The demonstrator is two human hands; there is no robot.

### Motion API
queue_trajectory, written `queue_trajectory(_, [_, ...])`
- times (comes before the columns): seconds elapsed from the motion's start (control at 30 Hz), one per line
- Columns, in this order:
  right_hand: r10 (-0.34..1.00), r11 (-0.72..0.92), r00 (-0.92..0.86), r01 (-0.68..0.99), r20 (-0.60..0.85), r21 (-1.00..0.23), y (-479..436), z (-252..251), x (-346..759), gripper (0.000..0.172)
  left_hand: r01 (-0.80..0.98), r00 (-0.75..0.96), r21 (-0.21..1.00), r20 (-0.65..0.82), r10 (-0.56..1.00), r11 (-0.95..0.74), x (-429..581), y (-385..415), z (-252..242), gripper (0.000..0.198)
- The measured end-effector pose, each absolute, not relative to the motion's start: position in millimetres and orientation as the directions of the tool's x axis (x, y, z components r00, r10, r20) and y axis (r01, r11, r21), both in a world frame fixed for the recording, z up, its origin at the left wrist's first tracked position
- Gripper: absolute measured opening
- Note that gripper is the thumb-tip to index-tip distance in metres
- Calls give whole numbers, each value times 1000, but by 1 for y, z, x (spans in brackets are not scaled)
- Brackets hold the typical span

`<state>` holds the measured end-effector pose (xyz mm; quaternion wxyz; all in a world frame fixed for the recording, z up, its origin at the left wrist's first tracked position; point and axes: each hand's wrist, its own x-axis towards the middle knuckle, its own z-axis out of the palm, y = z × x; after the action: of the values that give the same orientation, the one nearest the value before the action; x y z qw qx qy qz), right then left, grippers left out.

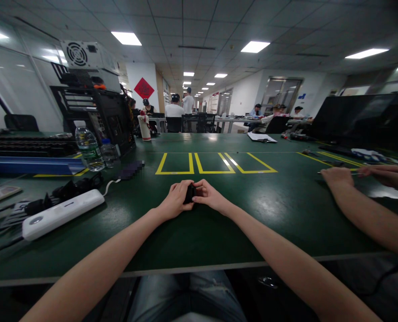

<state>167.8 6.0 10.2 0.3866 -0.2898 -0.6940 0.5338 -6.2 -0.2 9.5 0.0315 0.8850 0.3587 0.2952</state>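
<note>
Head view puts a small black object [189, 195] where the two hands meet, with the bare green table [226, 243] below; whether it rests there is hidden. The left hand [176, 197] is clamped on its nine o'clock side, while the right hand [210, 197] has its fingertips at the three o'clock side; I cannot tell whether they pinch or merely steady it. A slip looks the likeliest trouble: uneven pressure from either side could twist so small a piece loose. Yellow tape outlines [216, 172] lie at twelve o'clock. Near nine o'clock is a white power strip [65, 213], at ten a water bottle [88, 147]; a wide leftward sweep could nudge or topple them. A co-worker's hand [338, 175] at three o'clock is well apart, so bumping it seems unlikely.
</note>
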Motion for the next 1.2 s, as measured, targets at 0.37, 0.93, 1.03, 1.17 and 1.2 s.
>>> queue_trajectory(0.37, [844,265,-486,11,227,-964,7,8,166,28,617,565,249,520,641,-746,-6,1,8,55])
queue_trajectory(0.93, [843,271,-490,28,223,-962,5,12,168,28,610,578,261,499,646,-748,-7,-2,11,53])
queue_trajectory(1.03, [845,258,-486,8,221,-966,6,10,167,29,616,569,256,511,645,-745,-6,-1,10,54])
queue_trajectory(1.17, [857,224,-476,-3,199,-974,7,10,166,30,621,563,252,514,647,-742,-6,1,8,55])
queue_trajectory(1.2, [853,222,-482,-7,198,-975,7,10,166,29,620,565,253,513,647,-742,-6,1,8,54])
